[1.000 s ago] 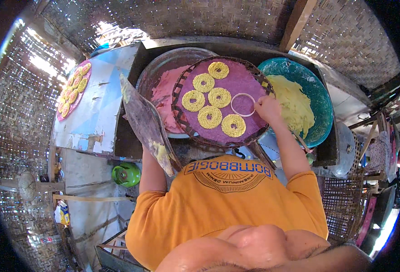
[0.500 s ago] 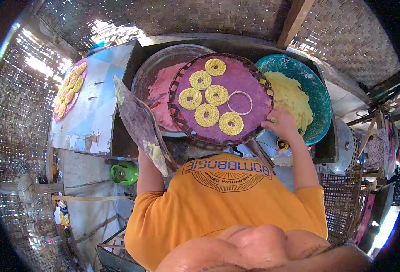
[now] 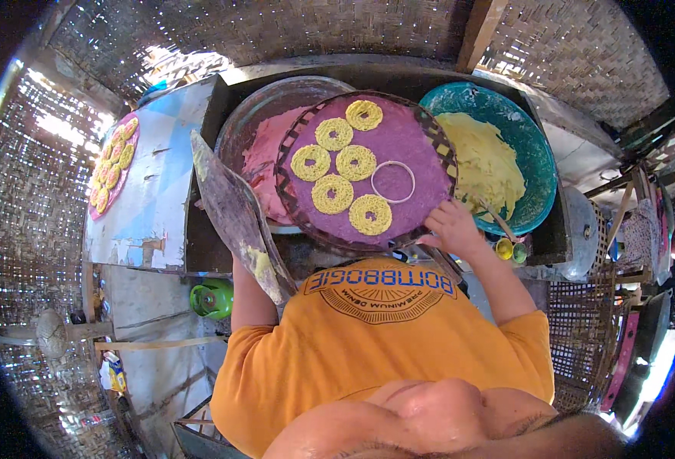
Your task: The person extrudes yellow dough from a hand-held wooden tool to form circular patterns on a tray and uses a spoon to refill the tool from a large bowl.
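Observation:
A round woven tray [image 3: 443, 145] with a dark checkered rim and purple lining lies in front of me. Several yellow ring-shaped pieces of textured dough [image 3: 332, 194] rest on its left and middle. Right of them sits a thin white hoop [image 3: 393, 182] around bare purple lining. My right hand [image 3: 452, 225] is at the tray's lower right rim, its fingers bent over the edge. My left forearm [image 3: 252, 294] rises behind a long, worn, grey-purple board-like piece [image 3: 234, 203] smeared with yellow. That piece hides my left hand, so its fingers do not show.
Pink dough [image 3: 265, 149] fills a metal basin under the tray's left side. On the right, a teal basin [image 3: 538, 153] holds yellow dough [image 3: 490, 164] and a spoon-like handle [image 3: 502, 222]. More rings lie on a pink sheet [image 3: 115, 164] at far left. Below stands a green gas cylinder [image 3: 211, 298].
The tray has turned slightly clockwise, its near side shifting left with the rings and hoop. My right hand has moved left and nearer to me along the rim.

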{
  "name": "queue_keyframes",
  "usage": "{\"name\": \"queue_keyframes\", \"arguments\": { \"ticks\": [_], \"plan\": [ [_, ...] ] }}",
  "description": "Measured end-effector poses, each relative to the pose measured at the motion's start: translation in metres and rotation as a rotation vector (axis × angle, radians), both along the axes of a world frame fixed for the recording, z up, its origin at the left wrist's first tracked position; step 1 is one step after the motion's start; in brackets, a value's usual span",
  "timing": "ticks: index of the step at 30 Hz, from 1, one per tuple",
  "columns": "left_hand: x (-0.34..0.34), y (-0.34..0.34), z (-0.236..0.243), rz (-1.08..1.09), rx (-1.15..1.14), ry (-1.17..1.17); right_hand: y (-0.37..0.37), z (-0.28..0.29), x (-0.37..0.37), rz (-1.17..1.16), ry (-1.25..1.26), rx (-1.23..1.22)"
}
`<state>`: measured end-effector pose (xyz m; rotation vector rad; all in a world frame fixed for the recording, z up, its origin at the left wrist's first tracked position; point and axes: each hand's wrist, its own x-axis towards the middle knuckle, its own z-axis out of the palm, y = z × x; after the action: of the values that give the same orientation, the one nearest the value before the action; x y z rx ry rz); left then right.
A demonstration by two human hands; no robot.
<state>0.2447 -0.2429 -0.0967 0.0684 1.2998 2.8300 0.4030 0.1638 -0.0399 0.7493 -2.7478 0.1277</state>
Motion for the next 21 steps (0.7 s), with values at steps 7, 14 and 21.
{"name": "queue_keyframes", "arguments": {
  "ticks": [7,14,21],
  "plan": [
    [0.002,0.003,0.000,-0.011,0.007,0.001,-0.069,-0.027,-0.007,0.089,0.103,-0.129],
    [0.007,-0.002,-0.003,-0.017,0.028,0.002,-0.069,0.000,-0.051,-0.184,0.198,-0.321],
    [0.006,-0.005,-0.005,-0.025,0.069,0.006,-0.044,-0.004,-0.095,-0.664,-0.213,-0.239]
  ]
}}
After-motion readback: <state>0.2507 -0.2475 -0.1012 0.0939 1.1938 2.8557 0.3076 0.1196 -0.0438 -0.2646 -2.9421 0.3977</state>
